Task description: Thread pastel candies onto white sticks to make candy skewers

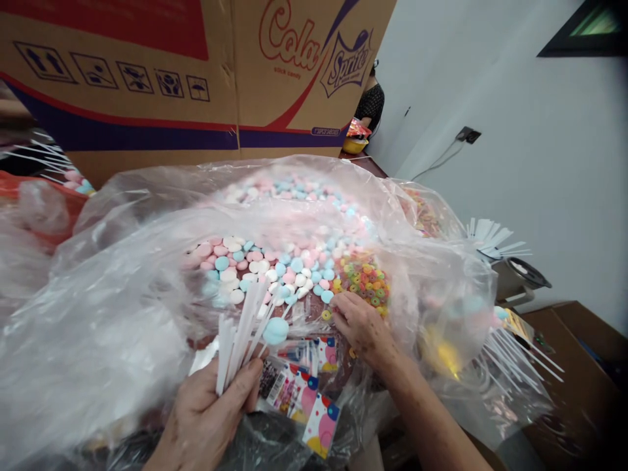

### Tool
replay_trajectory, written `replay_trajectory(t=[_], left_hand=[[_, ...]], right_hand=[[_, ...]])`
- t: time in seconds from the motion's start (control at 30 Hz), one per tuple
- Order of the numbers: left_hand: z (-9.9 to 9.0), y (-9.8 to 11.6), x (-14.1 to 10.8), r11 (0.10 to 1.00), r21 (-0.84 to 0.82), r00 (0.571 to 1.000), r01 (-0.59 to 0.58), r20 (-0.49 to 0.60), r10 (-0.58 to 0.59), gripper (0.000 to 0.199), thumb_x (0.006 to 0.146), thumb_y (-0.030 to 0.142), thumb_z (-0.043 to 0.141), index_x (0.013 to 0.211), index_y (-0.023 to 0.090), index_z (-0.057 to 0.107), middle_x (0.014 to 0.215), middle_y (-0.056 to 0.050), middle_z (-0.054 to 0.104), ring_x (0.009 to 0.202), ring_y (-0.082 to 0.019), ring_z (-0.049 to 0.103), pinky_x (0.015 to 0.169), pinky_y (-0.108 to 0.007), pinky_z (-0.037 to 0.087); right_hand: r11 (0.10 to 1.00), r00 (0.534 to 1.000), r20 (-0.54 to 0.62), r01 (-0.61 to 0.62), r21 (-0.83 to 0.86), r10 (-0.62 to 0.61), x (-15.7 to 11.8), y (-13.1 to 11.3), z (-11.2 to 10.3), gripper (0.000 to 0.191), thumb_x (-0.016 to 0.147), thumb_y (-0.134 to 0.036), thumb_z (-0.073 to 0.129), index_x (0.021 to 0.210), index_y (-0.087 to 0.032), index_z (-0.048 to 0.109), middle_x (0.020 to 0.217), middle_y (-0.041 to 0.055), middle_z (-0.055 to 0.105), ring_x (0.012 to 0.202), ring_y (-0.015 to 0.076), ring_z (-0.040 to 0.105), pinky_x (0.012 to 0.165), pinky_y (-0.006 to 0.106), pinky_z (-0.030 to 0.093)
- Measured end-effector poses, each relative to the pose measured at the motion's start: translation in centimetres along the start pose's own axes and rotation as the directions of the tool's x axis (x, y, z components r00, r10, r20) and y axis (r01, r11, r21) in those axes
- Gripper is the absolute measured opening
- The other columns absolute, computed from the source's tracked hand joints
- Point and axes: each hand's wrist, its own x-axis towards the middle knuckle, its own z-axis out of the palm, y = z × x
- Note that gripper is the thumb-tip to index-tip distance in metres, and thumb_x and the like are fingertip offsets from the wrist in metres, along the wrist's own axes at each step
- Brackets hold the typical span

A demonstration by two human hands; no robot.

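My left hand (216,402) is closed round a bundle of white sticks (240,333) at the lower centre. A light blue round candy (275,331) sits at the end of one stick, beside the bundle. My right hand (360,327) reaches into the ring candies (367,281), which are yellow, orange and green; its fingers are bent together at the pile's left edge, and what they hold, if anything, is hidden. Pink, white and blue round candies (294,265) lie spread out beyond both hands. Colourful printed packets (304,392) rest between my hands.
Clear plastic bags (108,314) surround the candies. Behind stands a large cardboard box (196,98). More white sticks (510,347) stick out at the right, near a metal container (520,278). A person (371,101) is partly visible behind the box.
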Motion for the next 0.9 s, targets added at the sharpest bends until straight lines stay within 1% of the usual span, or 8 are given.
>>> replay_trajectory(t=[0.1, 0.2, 0.3, 0.37, 0.43, 0.5, 0.73, 0.9], left_hand=[[0.1, 0.3, 0.1, 0.998, 0.022, 0.998, -0.063, 0.014, 0.063, 0.041, 0.082, 0.044, 0.058, 0.048, 0.020, 0.055, 0.045, 0.004, 0.047, 0.045, -0.012, 0.043, 0.041, -0.021, 0.029], [0.2, 0.3, 0.4, 0.992, 0.061, 0.994, -0.106, 0.034, 0.105, 0.041, 0.082, 0.043, 0.057, 0.048, 0.021, 0.052, 0.046, 0.004, 0.049, 0.049, -0.015, 0.046, 0.049, -0.023, 0.033], [0.4, 0.4, 0.5, 0.990, 0.111, 0.990, -0.090, 0.122, 0.077, 0.039, 0.084, 0.045, 0.054, 0.052, 0.022, 0.051, 0.049, 0.004, 0.050, 0.050, -0.016, 0.046, 0.050, -0.024, 0.033], [0.5, 0.7, 0.5, 0.987, 0.131, 0.982, -0.094, 0.175, 0.071, 0.039, 0.086, 0.046, 0.050, 0.055, 0.023, 0.051, 0.051, 0.005, 0.048, 0.053, -0.016, 0.046, 0.052, -0.024, 0.033], [0.7, 0.9, 0.5, 0.985, 0.150, 0.978, -0.089, 0.200, 0.058, 0.039, 0.088, 0.046, 0.047, 0.056, 0.023, 0.049, 0.051, 0.005, 0.046, 0.053, -0.016, 0.044, 0.052, -0.024, 0.031], [0.8, 1.1, 0.5, 0.984, 0.157, 0.977, -0.079, 0.209, 0.045, 0.038, 0.089, 0.046, 0.046, 0.059, 0.023, 0.050, 0.051, 0.006, 0.043, 0.052, -0.015, 0.042, 0.052, -0.024, 0.029], [0.7, 0.8, 0.5, 0.990, 0.114, 0.977, -0.084, 0.207, 0.060, 0.033, 0.088, 0.043, 0.047, 0.066, 0.022, 0.060, 0.051, 0.006, 0.047, 0.052, -0.016, 0.043, 0.051, -0.024, 0.029], [0.6, 1.0, 0.4, 0.992, 0.098, 0.976, -0.085, 0.210, 0.063, 0.032, 0.088, 0.042, 0.048, 0.066, 0.022, 0.060, 0.050, 0.005, 0.048, 0.051, -0.016, 0.044, 0.051, -0.024, 0.030]], right_hand=[[0.997, 0.996, -0.077, -0.029, 0.070, 0.034, 0.2, 0.1, 0.0, 0.017, 0.078, -0.006, 0.049, 0.072, -0.021, 0.050, 0.074, 0.0013, 0.056, 0.071, 0.0169, 0.053, 0.067, 0.028, 0.042], [0.887, 0.962, -0.128, -0.163, 0.431, 0.239, 0.3, -0.1, -0.4, 0.008, 0.076, -0.014, 0.054, 0.077, -0.022, 0.055, 0.066, -0.0023, 0.053, 0.060, 0.0137, 0.049, 0.057, 0.025, 0.039], [0.491, 0.919, 0.010, -0.220, 0.843, 0.395, 0.3, -0.7, -1.0, 0.011, 0.074, -0.025, 0.066, 0.081, -0.021, 0.059, 0.066, -0.0030, 0.058, 0.056, 0.0118, 0.051, 0.052, 0.023, 0.039], [0.242, 0.914, 0.092, -0.200, 0.949, 0.396, 0.3, -1.4, -1.2, 0.017, 0.070, -0.028, 0.074, 0.080, -0.021, 0.062, 0.071, -0.0013, 0.063, 0.061, 0.0125, 0.056, 0.057, 0.024, 0.044], [0.114, 0.918, 0.123, -0.178, 0.977, 0.377, 0.3, -2.0, -1.3, 0.018, 0.067, -0.027, 0.079, 0.078, -0.020, 0.066, 0.073, -0.0008, 0.066, 0.063, 0.0125, 0.058, 0.061, 0.025, 0.047], [0.073, 0.925, 0.135, -0.171, 0.983, 0.355, 0.2, -2.4, -1.2, 0.017, 0.067, -0.025, 0.080, 0.079, -0.021, 0.070, 0.075, -0.0006, 0.067, 0.063, 0.0122, 0.059, 0.062, 0.025, 0.048], [0.099, 0.934, 0.157, -0.199, 0.975, 0.322, 0.1, -2.3, -0.6, 0.018, 0.069, -0.024, 0.082, 0.086, -0.023, 0.076, 0.078, 0.0012, 0.071, 0.069, 0.0142, 0.062, 0.063, 0.027, 0.051], [0.052, 0.932, 0.171, -0.198, 0.979, 0.319, 0.3, -2.5, -0.6, 0.019, 0.066, -0.026, 0.084, 0.084, -0.024, 0.077, 0.075, 0.0012, 0.072, 0.066, 0.0147, 0.063, 0.062, 0.028, 0.052]])
